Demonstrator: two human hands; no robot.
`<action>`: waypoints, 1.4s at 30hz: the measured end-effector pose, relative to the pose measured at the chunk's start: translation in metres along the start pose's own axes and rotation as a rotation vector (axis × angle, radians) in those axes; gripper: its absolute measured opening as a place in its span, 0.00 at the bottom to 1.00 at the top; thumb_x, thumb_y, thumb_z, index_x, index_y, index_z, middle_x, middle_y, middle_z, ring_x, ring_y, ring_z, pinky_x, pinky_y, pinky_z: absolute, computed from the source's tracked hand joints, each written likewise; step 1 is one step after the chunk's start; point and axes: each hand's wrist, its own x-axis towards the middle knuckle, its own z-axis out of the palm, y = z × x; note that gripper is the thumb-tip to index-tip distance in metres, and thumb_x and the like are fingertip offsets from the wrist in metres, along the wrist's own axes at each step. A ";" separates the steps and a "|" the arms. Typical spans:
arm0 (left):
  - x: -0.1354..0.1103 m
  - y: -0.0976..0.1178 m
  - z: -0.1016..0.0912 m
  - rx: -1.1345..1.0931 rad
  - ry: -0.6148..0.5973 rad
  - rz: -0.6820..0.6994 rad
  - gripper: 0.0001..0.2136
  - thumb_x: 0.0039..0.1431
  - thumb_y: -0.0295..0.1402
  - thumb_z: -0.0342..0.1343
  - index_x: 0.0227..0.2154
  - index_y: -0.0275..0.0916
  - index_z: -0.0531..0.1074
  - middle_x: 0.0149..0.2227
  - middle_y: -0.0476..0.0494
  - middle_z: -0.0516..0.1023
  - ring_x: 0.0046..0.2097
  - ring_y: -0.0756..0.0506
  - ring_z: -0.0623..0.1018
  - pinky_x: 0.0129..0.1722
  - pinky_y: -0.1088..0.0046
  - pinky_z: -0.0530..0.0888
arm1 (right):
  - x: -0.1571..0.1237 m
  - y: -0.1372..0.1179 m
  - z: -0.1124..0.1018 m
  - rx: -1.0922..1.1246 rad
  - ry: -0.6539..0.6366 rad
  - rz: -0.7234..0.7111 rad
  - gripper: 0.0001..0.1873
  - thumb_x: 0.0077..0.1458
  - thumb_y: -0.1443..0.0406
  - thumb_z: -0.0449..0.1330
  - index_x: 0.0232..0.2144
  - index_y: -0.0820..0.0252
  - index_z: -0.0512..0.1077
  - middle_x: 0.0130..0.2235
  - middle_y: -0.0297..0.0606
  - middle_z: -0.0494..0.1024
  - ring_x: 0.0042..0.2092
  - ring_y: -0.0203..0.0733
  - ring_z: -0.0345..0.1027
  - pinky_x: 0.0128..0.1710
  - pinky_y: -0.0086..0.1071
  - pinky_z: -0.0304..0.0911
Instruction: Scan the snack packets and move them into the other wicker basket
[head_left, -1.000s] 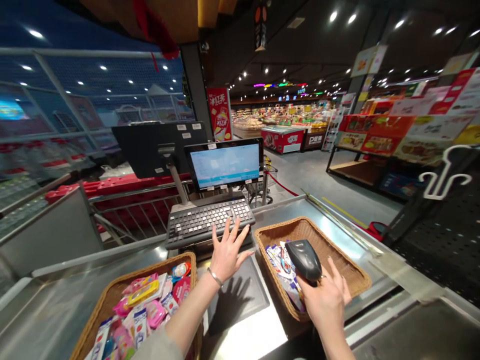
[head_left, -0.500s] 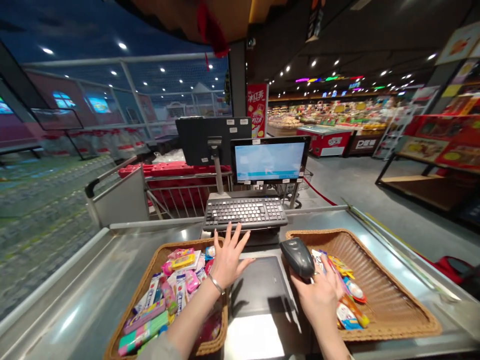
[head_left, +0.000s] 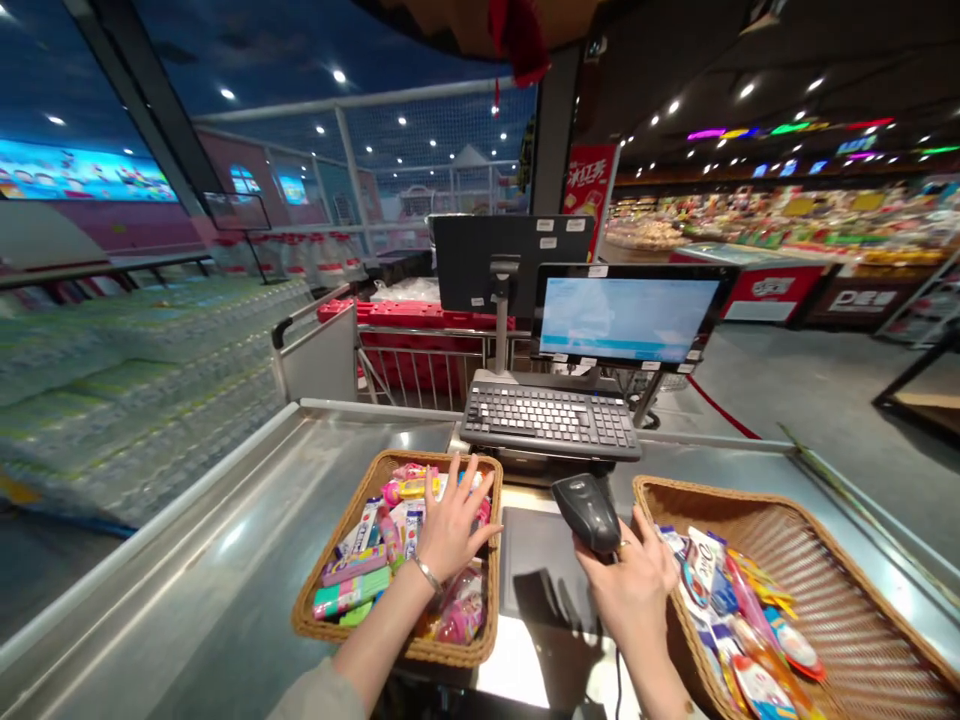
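Note:
Above the left wicker basket (head_left: 302,612), my left hand (head_left: 454,520) hovers with its fingers spread and nothing in it. That basket is full of packaged sweets (head_left: 360,575) in pink, green and white wrappers. My right hand (head_left: 634,575) grips a black barcode scanner (head_left: 589,510), its head pointing up and to the left. The scanner is over the dark flat plate (head_left: 525,560) set in the counter between the baskets. Beside my right hand stands the right wicker basket (head_left: 862,570), holding several packets (head_left: 750,620) along its left side.
A black keyboard (head_left: 551,415) sits behind the plate, with a lit monitor (head_left: 619,318) and the back of a second screen (head_left: 469,265) beyond it. The steel counter (head_left: 225,560) runs to both sides. A metal cart (head_left: 315,350) is past its far edge.
The view has turned left, so the counter and screens sit further right. My left hand has shifted from the basket's right rim to over its sweets. The scanner is still in my right hand.

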 end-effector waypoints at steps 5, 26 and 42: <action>-0.021 -0.018 0.001 0.019 -0.032 -0.057 0.33 0.60 0.46 0.54 0.66 0.47 0.52 0.69 0.34 0.51 0.70 0.31 0.48 0.63 0.35 0.44 | -0.005 -0.006 0.014 0.001 -0.081 -0.024 0.20 0.49 0.49 0.57 0.37 0.55 0.77 0.48 0.44 0.78 0.62 0.58 0.57 0.60 0.57 0.42; -0.073 -0.095 0.014 0.062 -0.185 -0.308 0.20 0.60 0.45 0.54 0.55 0.50 0.70 0.67 0.40 0.59 0.69 0.30 0.52 0.60 0.29 0.43 | -0.023 -0.033 0.043 0.086 -0.238 -0.076 0.11 0.46 0.55 0.59 0.28 0.52 0.77 0.45 0.38 0.81 0.63 0.57 0.56 0.62 0.56 0.39; -0.043 -0.090 0.003 -0.232 -0.308 -0.381 0.12 0.63 0.42 0.53 0.27 0.43 0.73 0.60 0.48 0.70 0.69 0.34 0.53 0.58 0.31 0.27 | -0.023 -0.029 0.038 0.047 -0.240 -0.063 0.10 0.44 0.57 0.59 0.27 0.52 0.77 0.46 0.36 0.81 0.62 0.56 0.57 0.62 0.53 0.40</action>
